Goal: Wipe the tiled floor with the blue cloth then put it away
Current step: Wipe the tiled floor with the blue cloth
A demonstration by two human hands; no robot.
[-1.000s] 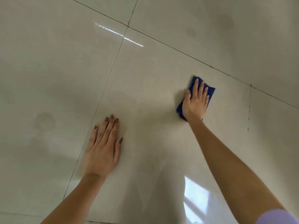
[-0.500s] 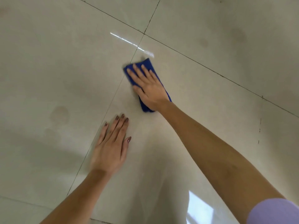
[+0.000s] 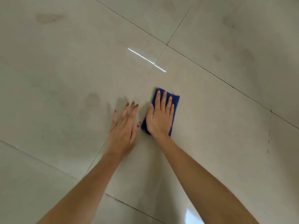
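Head view: right hand (image 3: 160, 118) lies flat, palm down, on the folded blue cloth (image 3: 175, 102), fingers extended and spread, pressing rather than gripping. Cloth sits on the tiled floor (image 3: 210, 143) just right of a grout line (image 3: 95, 159), touching the floor along its full length. Left hand (image 3: 124, 130) is blurred, fingers straight and released, holding nothing; whether it bears on the tile, cannot tell. Dull stains (image 3: 93, 99) lie left of the hands, unwiped in my judgement. Risks: with only downward pressure, the cloth could unfold or slip from under the palm on glossy tile; the bracing hand could slide if the surface is damp.
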